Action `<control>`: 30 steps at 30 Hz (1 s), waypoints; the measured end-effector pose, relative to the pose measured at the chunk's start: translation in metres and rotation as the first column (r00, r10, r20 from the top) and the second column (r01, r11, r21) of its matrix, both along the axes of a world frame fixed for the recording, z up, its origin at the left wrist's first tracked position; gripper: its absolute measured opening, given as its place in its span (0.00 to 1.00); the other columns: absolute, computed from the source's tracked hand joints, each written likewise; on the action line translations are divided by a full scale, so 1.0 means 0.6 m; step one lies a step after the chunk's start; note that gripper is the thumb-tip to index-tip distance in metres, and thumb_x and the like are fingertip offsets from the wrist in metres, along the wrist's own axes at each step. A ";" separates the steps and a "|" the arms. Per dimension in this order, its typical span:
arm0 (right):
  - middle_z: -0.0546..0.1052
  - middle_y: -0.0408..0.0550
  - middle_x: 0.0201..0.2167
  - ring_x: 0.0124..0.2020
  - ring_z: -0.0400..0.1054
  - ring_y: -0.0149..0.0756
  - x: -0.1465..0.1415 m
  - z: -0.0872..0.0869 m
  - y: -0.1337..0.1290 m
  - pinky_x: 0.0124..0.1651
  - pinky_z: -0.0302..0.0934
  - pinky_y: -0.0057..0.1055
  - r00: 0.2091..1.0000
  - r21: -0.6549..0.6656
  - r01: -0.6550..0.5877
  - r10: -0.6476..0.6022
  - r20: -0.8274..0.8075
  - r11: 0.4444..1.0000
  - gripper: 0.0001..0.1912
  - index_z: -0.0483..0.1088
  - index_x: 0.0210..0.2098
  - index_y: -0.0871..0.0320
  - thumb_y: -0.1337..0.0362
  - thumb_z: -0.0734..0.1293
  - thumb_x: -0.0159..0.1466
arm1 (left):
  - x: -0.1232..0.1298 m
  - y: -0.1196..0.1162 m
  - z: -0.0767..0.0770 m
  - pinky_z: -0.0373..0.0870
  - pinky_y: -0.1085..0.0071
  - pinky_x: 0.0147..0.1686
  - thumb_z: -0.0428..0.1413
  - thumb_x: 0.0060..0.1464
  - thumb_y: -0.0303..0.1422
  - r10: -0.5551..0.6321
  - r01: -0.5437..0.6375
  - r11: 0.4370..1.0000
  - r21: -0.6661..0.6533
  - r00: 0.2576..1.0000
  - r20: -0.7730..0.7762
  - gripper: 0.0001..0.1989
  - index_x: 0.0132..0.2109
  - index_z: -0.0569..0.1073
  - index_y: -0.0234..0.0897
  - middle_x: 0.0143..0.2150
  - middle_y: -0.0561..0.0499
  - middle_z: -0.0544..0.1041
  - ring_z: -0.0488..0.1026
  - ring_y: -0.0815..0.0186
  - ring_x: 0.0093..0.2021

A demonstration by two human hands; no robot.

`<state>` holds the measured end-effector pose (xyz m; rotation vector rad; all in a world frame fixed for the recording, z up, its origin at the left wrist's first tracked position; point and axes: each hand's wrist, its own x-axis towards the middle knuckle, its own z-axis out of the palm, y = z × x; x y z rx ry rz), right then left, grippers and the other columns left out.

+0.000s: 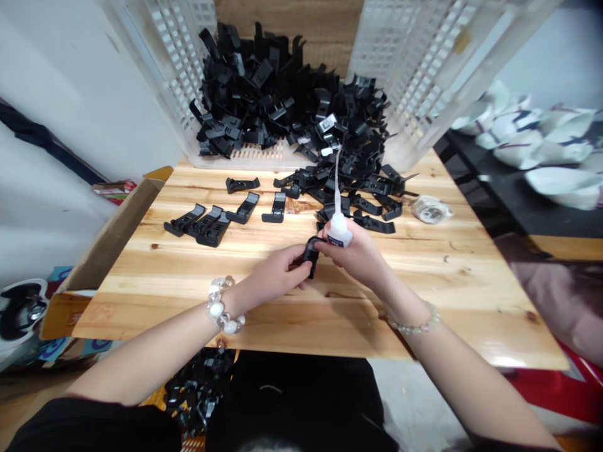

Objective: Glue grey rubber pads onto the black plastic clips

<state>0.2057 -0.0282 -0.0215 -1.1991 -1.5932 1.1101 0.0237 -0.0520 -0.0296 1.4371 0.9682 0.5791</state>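
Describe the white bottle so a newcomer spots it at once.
Start at the wooden table in front of the white crate heaped with black plastic clips. The person's right hand grips a small white squeeze bottle. Its long thin nozzle, pointing up, sets it apart from the black clips.

On the wooden table, a heap of plastic clips spills from the crate at twelve o'clock; more lie at ten, a tape roll at two, and a cardboard box alongside at nine.

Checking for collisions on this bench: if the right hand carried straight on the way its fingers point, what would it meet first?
The right hand would first meet the small black plastic clip held in the left hand. Its fingertips look at or touching the clip, though depth is hard to judge here.
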 end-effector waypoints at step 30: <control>0.70 0.42 0.28 0.29 0.63 0.34 0.004 -0.004 0.001 0.33 0.58 0.32 0.987 0.104 -0.020 0.003 0.161 0.994 0.08 0.65 0.30 0.56 0.65 0.70 0.55 | -0.003 0.005 0.002 0.76 0.71 0.30 0.50 0.58 0.34 -0.025 0.022 0.999 -0.036 0.997 -0.078 0.07 0.41 0.67 0.35 0.39 0.47 0.74 0.77 0.62 0.39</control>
